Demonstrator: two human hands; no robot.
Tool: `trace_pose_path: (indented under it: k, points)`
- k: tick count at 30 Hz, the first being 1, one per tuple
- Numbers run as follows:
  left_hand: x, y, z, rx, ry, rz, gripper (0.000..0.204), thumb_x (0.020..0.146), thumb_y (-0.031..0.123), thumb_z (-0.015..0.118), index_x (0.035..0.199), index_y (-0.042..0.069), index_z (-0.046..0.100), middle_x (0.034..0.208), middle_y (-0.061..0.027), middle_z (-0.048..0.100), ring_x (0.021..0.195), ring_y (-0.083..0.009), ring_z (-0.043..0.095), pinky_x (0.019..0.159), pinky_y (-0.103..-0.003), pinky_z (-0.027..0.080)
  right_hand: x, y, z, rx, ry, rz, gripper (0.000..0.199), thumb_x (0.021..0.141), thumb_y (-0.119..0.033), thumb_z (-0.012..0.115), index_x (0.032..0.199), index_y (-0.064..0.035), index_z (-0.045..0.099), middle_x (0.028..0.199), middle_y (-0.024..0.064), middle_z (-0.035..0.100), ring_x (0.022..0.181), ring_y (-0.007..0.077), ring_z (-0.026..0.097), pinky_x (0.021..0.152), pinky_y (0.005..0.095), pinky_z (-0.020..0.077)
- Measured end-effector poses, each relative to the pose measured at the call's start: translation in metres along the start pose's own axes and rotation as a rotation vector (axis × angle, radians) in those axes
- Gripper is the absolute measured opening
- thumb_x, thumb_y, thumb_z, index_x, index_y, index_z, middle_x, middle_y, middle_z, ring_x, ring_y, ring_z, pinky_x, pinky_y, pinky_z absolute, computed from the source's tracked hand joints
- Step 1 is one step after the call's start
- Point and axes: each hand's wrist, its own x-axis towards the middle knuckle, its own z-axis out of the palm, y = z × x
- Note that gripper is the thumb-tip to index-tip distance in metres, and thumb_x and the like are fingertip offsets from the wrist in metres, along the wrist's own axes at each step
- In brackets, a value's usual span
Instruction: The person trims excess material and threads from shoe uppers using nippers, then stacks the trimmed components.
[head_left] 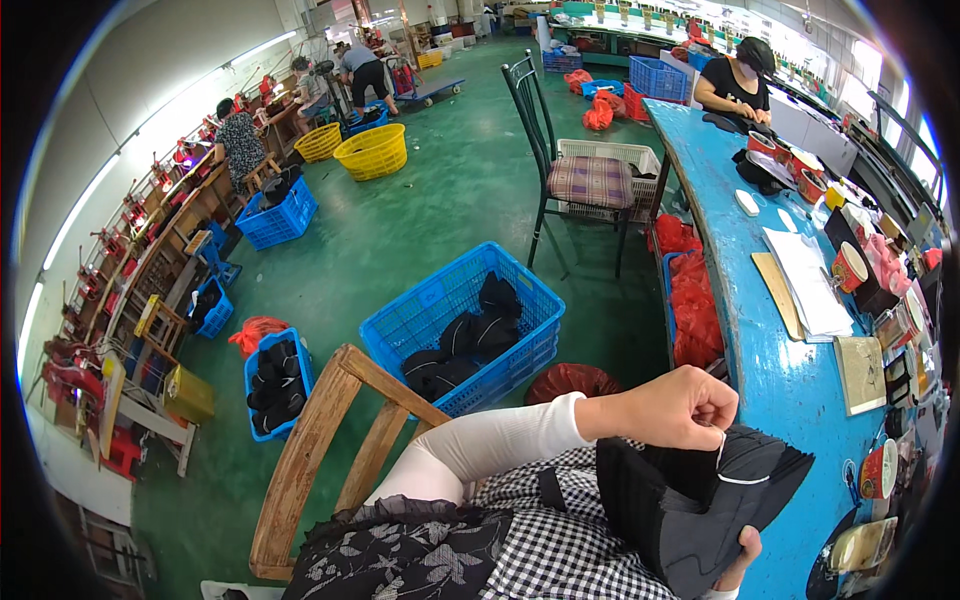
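Observation:
A thick bundle of stacked black fabric pieces [640, 510] with layered edges is held over my lap, beside the blue table. A thin white cord [742, 481] runs across it. My left hand [668, 408], in a white sleeve, is closed at the top of the bundle, its fingertips pinched on the cord's upper end. From below, my right hand [742, 560] grips the bundle's lower side, thumb showing; its other fingers are hidden behind the fabric.
The blue table [745, 330] on the right carries papers [808, 285], tubs and small items. Blue crates [460, 330] with black pieces stand on the green floor, beside a wooden chair back [310, 460]. Beyond is a plaid-seated chair [590, 182]. A co-worker [735, 90] sits at the table's far end.

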Motion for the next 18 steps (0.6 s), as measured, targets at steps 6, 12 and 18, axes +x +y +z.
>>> trace_pose_path:
  k: [6, 12, 18]
  points:
    - [0.008, -0.005, -0.001, 0.010, 0.052, 0.119, 0.010, 0.076, 0.003, 0.061, 0.071, 0.003, 0.053, 0.063, 0.0040, 0.049, 0.061, -0.0025, 0.044, 0.055, -0.022, 0.036, -0.008, 0.001, 0.024, 0.043, 0.029, -0.024, 0.073, 0.080, -0.038, 0.060, 0.138, 0.0010, 0.038, 0.130, 0.0169, 0.053, 0.115, 0.0297, 0.054, 0.099, 0.0408, 0.0437]
    - [0.003, -0.011, -0.002, -0.079, 0.125, 0.026, 0.015, 0.078, -0.002, 0.057, 0.070, 0.005, 0.047, 0.064, 0.0061, 0.044, 0.059, 0.0006, 0.038, 0.051, -0.020, 0.030, 0.008, 0.002, 0.018, 0.000, -0.045, -0.082, 0.074, 0.079, -0.039, 0.058, 0.136, 0.0037, 0.038, 0.124, 0.0182, 0.056, 0.108, 0.0307, 0.058, 0.094, 0.0411, 0.0484]
    - [0.016, 0.018, -0.039, -0.210, 0.403, 0.198, 0.018, 0.080, -0.004, 0.057, 0.069, 0.005, 0.047, 0.067, 0.0052, 0.046, 0.063, -0.0004, 0.041, 0.054, -0.019, 0.034, 0.005, 0.001, 0.016, -0.022, -0.062, -0.008, 0.070, 0.080, -0.038, 0.058, 0.133, 0.0045, 0.042, 0.123, 0.0173, 0.057, 0.108, 0.0291, 0.059, 0.095, 0.0401, 0.0476]
